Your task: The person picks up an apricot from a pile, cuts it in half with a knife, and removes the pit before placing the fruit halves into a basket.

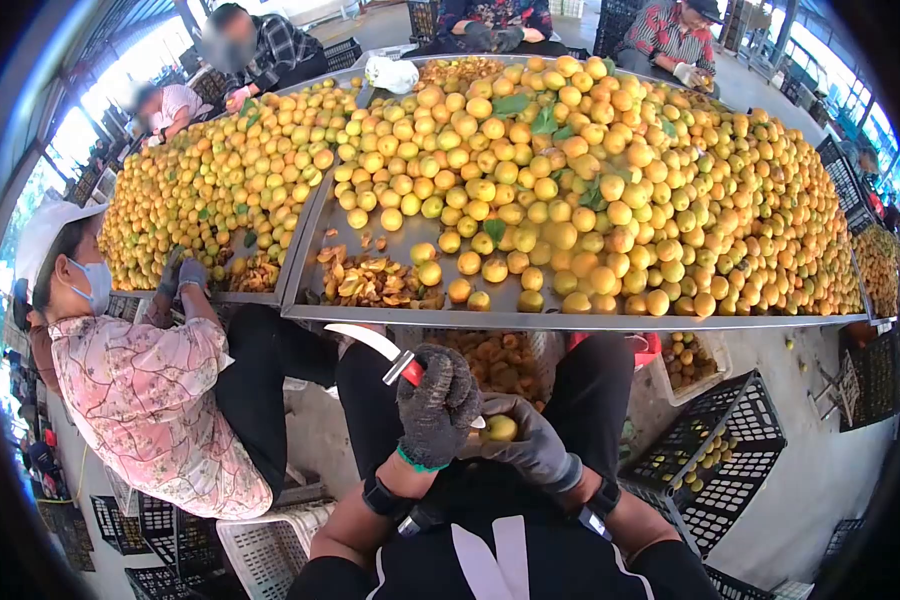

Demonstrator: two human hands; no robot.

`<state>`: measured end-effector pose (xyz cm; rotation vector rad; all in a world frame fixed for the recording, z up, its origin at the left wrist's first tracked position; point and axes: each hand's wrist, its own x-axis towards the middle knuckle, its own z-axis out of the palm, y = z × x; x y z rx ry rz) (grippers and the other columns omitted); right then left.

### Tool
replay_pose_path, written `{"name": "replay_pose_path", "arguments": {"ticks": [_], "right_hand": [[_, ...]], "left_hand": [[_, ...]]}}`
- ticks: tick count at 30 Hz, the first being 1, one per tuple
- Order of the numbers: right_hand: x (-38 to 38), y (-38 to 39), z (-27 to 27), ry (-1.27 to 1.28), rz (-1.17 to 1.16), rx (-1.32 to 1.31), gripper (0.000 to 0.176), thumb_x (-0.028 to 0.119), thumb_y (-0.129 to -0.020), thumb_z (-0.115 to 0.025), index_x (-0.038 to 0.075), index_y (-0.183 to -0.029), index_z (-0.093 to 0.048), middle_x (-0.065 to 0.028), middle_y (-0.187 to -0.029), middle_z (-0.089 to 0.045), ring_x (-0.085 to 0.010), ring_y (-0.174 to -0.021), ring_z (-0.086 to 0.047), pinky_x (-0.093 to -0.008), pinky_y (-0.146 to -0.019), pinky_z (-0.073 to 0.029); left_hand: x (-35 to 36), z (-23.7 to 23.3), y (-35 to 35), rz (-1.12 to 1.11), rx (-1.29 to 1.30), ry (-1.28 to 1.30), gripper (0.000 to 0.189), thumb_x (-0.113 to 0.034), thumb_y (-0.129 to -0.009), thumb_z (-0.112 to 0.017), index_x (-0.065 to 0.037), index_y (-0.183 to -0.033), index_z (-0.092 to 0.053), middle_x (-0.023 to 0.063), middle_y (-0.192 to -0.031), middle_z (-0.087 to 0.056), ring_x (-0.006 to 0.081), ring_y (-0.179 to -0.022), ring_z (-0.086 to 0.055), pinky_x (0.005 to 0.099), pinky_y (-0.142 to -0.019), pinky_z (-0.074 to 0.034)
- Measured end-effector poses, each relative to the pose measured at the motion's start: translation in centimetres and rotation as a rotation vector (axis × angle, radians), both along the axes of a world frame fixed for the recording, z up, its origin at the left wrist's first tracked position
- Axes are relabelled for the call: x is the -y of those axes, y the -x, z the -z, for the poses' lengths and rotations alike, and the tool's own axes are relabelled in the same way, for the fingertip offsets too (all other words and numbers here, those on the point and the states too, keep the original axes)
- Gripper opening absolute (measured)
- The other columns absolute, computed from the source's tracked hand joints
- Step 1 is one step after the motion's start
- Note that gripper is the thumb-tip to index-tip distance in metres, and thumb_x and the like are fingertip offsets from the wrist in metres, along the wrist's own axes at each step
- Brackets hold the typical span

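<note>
My left hand (436, 405), in a dark knit glove with a green cuff, is closed around the red handle of a curved-blade knife (370, 345). The blade points up and to the left, away from the fruit. A small pale tip, possibly the knife's other end, shows between my hands. In a grey glove, my right hand (535, 440) grips a yellow-green apricot (500, 428) close beside my left. Both hands are over my lap, below the edge of the metal table (570, 321). Under that edge, between my knees, a basket contains apricot halves (490, 358).
Whole apricots (610, 200) are heaped on the table, with cut pieces (375, 280) near its front left. A co-worker (145, 390) sits close on my left; others work across the table. Black crates (720, 450) stand at right, a white crate (270, 545) at lower left.
</note>
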<state>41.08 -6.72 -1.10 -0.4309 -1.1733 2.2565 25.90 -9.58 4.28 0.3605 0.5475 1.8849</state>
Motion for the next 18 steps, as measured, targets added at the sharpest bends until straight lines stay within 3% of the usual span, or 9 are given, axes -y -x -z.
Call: {"name": "replay_pose_path", "arguments": {"ticks": [7, 9, 11, 12, 15, 16, 18], "right_hand": [[0.2, 0.0, 1.1, 0.066, -0.134, 0.084, 0.046, 0.002, -0.084, -0.069, 0.007, -0.124, -0.045, -0.0081, -0.119, -0.053, -0.0173, -0.102, -0.057, -0.0309, -0.085, -0.051], [-0.3, 0.1, -0.5, 0.445, -0.133, -0.019, 0.046, 0.012, -0.085, -0.070, 0.008, -0.124, -0.046, -0.0071, -0.116, -0.055, -0.0157, -0.099, -0.057, -0.0279, -0.078, -0.051], [-0.7, -0.3, -0.8, 0.420, -0.094, -0.012, 0.046, 0.015, -0.085, -0.070, 0.007, -0.124, -0.047, -0.0064, -0.115, -0.056, -0.0149, -0.098, -0.057, -0.0265, -0.075, -0.051], [-0.9, -0.5, -1.0, 0.397, -0.056, -0.008, 0.048, 0.019, -0.085, -0.071, 0.007, -0.124, -0.047, -0.0056, -0.113, -0.057, -0.0141, -0.097, -0.057, -0.0251, -0.071, -0.050], [-1.4, -0.5, -1.3, 0.180, 0.060, 0.072, 0.046, 0.017, -0.082, -0.073, 0.006, -0.121, -0.051, -0.0052, -0.113, -0.057, -0.0142, -0.097, -0.056, -0.0261, -0.078, -0.049], [-1.6, -0.3, -1.3, 0.183, 0.060, 0.072, 0.046, 0.017, -0.082, -0.073, 0.006, -0.121, -0.051, -0.0052, -0.113, -0.057, -0.0142, -0.097, -0.056, -0.0261, -0.078, -0.049], [-1.9, 0.2, -1.4, 0.006, 0.138, 0.038, 0.044, 0.016, -0.082, -0.073, 0.005, -0.120, -0.054, -0.0058, -0.115, -0.058, -0.0145, -0.099, -0.056, -0.0280, -0.087, -0.047]], "left_hand": [[0.4, 0.2, 0.6, 0.035, 0.021, -0.062, 0.005, -0.011, -0.094, -0.059, -0.010, -0.092, -0.054, 0.0023, -0.069, -0.048, 0.0104, -0.051, -0.042, 0.0252, -0.041, -0.037], [0.7, 0.4, 1.1, 0.043, 0.022, -0.073, 0.003, -0.009, -0.094, -0.058, -0.010, -0.095, -0.055, 0.0033, -0.070, -0.050, 0.0108, -0.053, -0.045, 0.0247, -0.043, -0.039], [1.2, 0.7, 1.8, -0.048, -0.423, 0.375, 0.009, -0.006, -0.092, -0.057, -0.010, -0.099, -0.059, 0.0052, -0.075, -0.057, 0.0157, -0.061, -0.057, 0.0265, -0.048, -0.045], [1.3, 0.7, 2.2, -0.048, -0.422, 0.376, 0.009, -0.006, -0.092, -0.057, -0.010, -0.099, -0.059, 0.0052, -0.075, -0.057, 0.0157, -0.061, -0.057, 0.0265, -0.048, -0.045], [1.5, 1.0, 3.0, -0.073, -1.566, 0.409, 0.016, -0.009, -0.084, -0.068, -0.007, -0.098, -0.064, 0.0130, -0.081, -0.066, 0.0266, -0.069, -0.065, 0.0353, -0.061, -0.052], [1.7, 0.9, 2.7, -0.094, -1.708, 0.439, 0.025, -0.014, -0.077, -0.072, -0.006, -0.099, -0.064, 0.0168, -0.081, -0.065, 0.0351, -0.073, -0.065, 0.0414, -0.065, -0.051], [1.8, 0.7, 2.5, -0.056, -1.833, 0.470, 0.026, -0.016, -0.075, -0.072, -0.007, -0.099, -0.064, 0.0166, -0.082, -0.065, 0.0361, -0.075, -0.065, 0.0423, -0.065, -0.052]]}}
